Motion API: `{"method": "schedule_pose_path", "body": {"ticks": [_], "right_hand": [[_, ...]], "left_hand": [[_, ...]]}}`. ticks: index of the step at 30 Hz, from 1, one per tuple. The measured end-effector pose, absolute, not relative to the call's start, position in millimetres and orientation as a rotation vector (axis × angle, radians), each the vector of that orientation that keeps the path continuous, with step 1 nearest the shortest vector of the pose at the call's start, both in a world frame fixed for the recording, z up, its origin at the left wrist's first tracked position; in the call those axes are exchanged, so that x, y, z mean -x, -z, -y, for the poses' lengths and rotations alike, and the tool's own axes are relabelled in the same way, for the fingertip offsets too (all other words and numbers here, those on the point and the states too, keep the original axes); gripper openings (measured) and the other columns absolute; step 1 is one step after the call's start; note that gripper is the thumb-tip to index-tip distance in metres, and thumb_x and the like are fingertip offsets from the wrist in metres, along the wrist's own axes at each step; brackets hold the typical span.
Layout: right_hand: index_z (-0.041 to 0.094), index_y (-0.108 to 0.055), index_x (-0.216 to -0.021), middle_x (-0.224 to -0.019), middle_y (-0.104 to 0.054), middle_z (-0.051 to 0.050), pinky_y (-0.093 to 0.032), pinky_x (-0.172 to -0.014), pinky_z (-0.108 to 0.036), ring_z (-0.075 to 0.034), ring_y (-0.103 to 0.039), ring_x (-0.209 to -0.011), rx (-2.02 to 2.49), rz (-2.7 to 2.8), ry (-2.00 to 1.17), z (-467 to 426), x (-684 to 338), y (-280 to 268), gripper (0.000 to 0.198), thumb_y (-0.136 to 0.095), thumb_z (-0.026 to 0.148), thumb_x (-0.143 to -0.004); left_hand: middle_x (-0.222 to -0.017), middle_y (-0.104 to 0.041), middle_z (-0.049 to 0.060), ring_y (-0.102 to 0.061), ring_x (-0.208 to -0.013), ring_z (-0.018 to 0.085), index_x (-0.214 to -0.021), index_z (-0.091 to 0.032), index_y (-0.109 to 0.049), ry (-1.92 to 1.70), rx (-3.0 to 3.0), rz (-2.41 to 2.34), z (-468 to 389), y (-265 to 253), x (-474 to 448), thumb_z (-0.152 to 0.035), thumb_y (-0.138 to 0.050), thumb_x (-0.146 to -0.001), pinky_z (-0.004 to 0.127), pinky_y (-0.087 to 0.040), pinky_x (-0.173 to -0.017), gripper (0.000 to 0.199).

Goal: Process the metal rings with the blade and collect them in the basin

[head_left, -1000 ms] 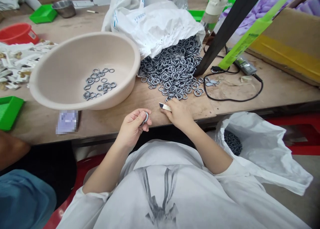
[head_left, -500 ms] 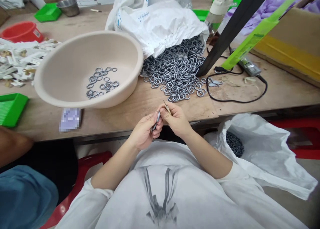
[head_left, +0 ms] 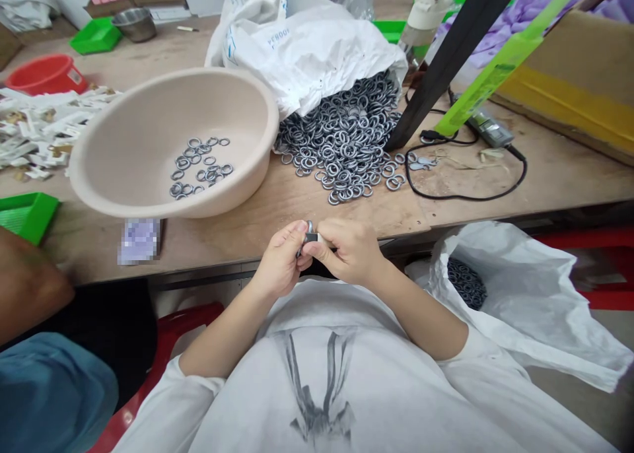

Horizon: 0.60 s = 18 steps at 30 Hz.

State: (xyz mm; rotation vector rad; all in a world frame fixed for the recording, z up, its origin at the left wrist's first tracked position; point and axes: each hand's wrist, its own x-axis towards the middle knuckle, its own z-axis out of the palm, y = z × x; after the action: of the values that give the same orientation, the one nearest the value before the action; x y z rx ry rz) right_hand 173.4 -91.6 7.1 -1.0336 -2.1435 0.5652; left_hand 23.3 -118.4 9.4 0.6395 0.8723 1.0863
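My left hand [head_left: 282, 258] is closed, pinching a grey ring [head_left: 310, 227] between thumb and fingers at the table's front edge. Close against it, my right hand [head_left: 351, 249] is wrapped round a small slim tool [head_left: 311, 238], whose short dark part lies across the ring. Most of the tool is hidden in the fist, so its kind cannot be made out. Just beyond the hands spreads a heap of grey rings [head_left: 347, 142], spilling from a white sack [head_left: 317, 57]. To the left, a large beige basin [head_left: 113, 162] holds several such rings.
A black post [head_left: 446, 63] and a black cable [head_left: 465, 197] are right of the heap. White parts [head_left: 30, 133] and a red basin [head_left: 47, 75] lie far left. An open white bag [head_left: 525, 275] with dark rings hangs low right. A person's arm [head_left: 30, 288] is at left.
My right hand has turned over, and the tool's dark part now lies across the ring instead of its tip pointing up and away. The left hand still pinches the ring.
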Motion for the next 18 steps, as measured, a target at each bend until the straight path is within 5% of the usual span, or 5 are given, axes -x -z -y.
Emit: {"method": "schedule_pose_path", "body": {"ticks": [4, 10, 14, 18], "right_hand": [[0.020, -0.049, -0.063, -0.058, -0.048, 0.000, -0.022, -0.057, -0.029, -0.014, -0.041, -0.056, 1.288, 2.086, -0.613, 63.0, -191.8, 2.2, 0.058, -0.033, 0.061, -0.101], [0.017, -0.066, -0.105, -0.107, -0.066, -0.013, -0.028, -0.063, -0.032, -0.025, -0.059, -0.084, 1.747, 2.211, -0.169, 32.5, -199.6, 15.9, 0.025, -0.065, 0.038, -0.092], [0.017, -0.067, -0.103, -0.109, -0.065, -0.014, -0.031, -0.064, -0.034, -0.027, -0.061, -0.084, 1.799, 2.230, -0.156, 26.2, -193.0, 15.4, 0.020, -0.061, 0.034, -0.094], [0.017, -0.068, -0.096, -0.104, -0.066, -0.013, -0.037, -0.069, -0.034, -0.026, -0.060, -0.087, 1.712, 2.088, -0.315, 23.3, -194.4, 14.1, 0.014, -0.060, 0.029, -0.093]], "left_hand": [[-0.053, -0.035, -0.006, -0.026, -0.045, 0.004, -0.062, -0.016, -0.046, -0.936, -0.786, -0.818, 125.7, -6.9, -17.9, -0.053, -0.074, -0.080, 0.017, -0.021, -0.043, 0.049], [-0.065, -0.055, -0.001, -0.037, -0.046, 0.003, -0.073, -0.013, -0.059, -0.989, -0.735, -0.904, 116.1, -2.9, -9.2, -0.045, -0.075, -0.080, 0.016, -0.028, -0.042, 0.036], [-0.074, -0.064, 0.001, -0.044, -0.047, 0.004, -0.098, -0.014, -0.067, -1.028, -0.672, -0.981, 103.6, -1.6, -3.8, -0.031, -0.078, -0.074, 0.015, -0.029, -0.040, 0.032], [-0.079, -0.065, 0.002, -0.050, -0.051, 0.007, -0.089, -0.014, -0.064, -1.073, -0.567, -0.995, 96.3, -2.5, -1.3, -0.031, -0.076, -0.067, 0.016, -0.032, -0.038, 0.030]]}}
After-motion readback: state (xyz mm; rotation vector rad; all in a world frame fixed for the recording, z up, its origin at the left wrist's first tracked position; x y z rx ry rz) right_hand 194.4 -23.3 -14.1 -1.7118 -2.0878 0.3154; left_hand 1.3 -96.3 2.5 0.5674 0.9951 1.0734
